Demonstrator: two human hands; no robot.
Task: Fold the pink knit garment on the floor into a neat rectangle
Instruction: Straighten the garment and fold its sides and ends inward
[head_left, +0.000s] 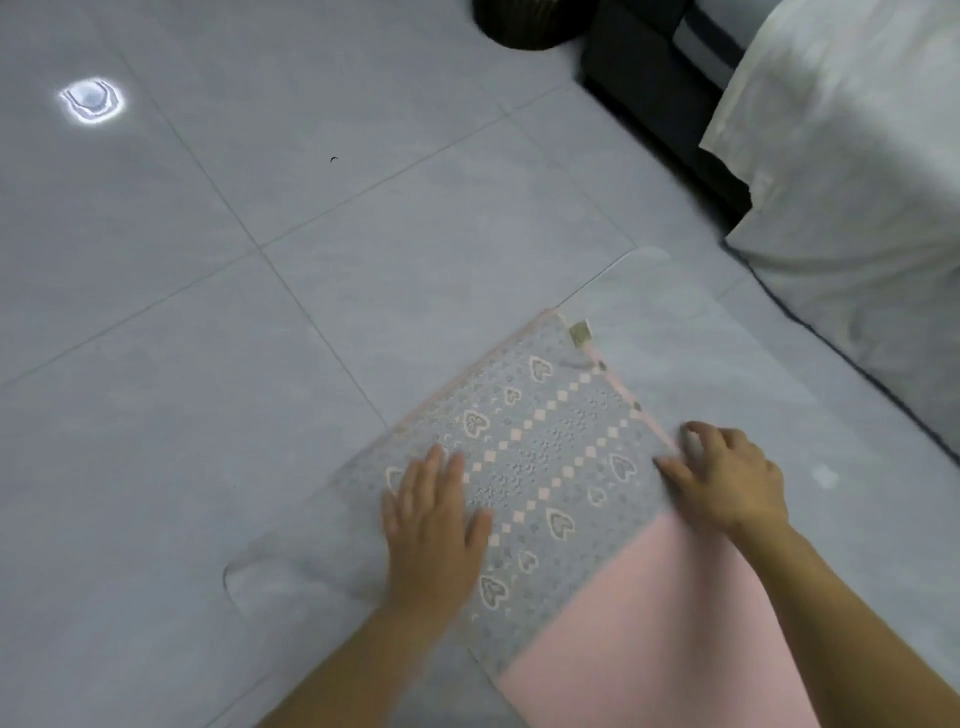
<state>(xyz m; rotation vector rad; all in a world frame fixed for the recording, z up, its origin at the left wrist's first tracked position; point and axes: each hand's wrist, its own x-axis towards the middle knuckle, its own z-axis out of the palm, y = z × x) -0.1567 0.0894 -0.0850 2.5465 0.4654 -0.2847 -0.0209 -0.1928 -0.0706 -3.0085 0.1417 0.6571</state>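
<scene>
pink knit garment (649, 597) flat on floor (260, 364) | soft, light, limp knit, likely to creep | left grip (434, 525) spread wide, pressing it | right grip (727, 478) curled at side edge, seemingly pinching | best held by corners

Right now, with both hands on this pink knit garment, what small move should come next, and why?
Likely lift the buttoned edge that the right hand pinches and fold it toward the left hand, which presses the pink knit garment flat.

Pink knit garment (654, 613), grey heart-and-diamond patterned band; grey tiled floor (260, 338).
</scene>
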